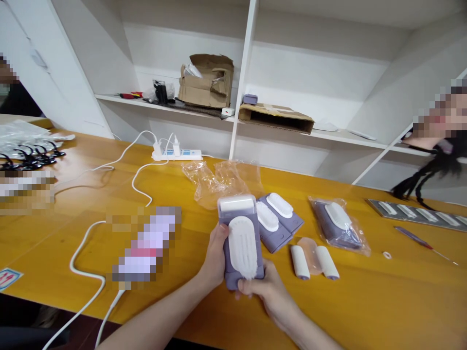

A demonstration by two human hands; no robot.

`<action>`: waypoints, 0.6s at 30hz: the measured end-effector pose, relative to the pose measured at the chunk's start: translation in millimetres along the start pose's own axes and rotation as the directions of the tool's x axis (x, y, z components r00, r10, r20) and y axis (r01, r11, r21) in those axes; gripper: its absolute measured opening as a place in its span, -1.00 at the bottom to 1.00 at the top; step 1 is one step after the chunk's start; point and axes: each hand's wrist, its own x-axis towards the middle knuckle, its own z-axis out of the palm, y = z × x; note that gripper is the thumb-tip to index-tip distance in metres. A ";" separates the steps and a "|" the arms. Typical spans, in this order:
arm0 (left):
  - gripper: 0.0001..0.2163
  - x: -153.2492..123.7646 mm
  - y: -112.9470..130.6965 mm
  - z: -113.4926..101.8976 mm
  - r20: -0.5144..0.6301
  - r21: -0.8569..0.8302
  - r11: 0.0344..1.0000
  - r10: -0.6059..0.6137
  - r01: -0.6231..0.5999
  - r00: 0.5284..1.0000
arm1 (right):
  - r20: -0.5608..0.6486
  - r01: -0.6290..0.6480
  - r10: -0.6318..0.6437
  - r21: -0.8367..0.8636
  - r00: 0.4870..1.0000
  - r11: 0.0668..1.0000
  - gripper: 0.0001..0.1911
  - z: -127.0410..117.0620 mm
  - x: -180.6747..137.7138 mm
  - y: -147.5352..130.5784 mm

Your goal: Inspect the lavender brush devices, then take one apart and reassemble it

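Both of my hands hold a purple lint roller with a brush point(242, 245), upright above the table, its white roller at the top and its oval white bristle pad facing me. My left hand point(216, 255) wraps its left side. Low on the right, my right hand point(264, 287) grips it with the thumb across the bottom edge; the other fingers are mostly hidden behind. Just beyond lie purple parts with white bristle pads point(279, 221). To the right are two white rollers point(314, 262) with a clear cover between them, and a similar purple piece in a clear bag point(337, 223).
Crumpled clear plastic point(222, 180) lies behind my hands. A phone point(146, 248) with a white cable is at left, near a power strip point(177, 154). At right are a screwdriver point(414, 238), a small white ring point(386, 254) and a grey strip point(419, 214). People sit at both sides.
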 end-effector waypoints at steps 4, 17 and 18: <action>-0.52 -2.9 -0.4 3.1 0.030 0.034 0.999 0.023 -0.024 0.999 | -0.048 0.066 -0.062 0.066 0.997 0.996 -0.84 6.6 -1.4 0.3; -0.39 -4.1 3.5 6.8 0.088 -0.024 0.997 -0.078 0.080 0.993 | -0.141 0.136 -0.130 0.031 0.981 0.990 -0.82 12.1 -5.0 -2.1; -0.38 -3.8 4.5 7.2 0.083 -0.030 0.994 -0.098 0.101 0.992 | -0.148 0.137 -0.131 0.027 0.980 0.990 -0.82 12.0 -5.0 -1.1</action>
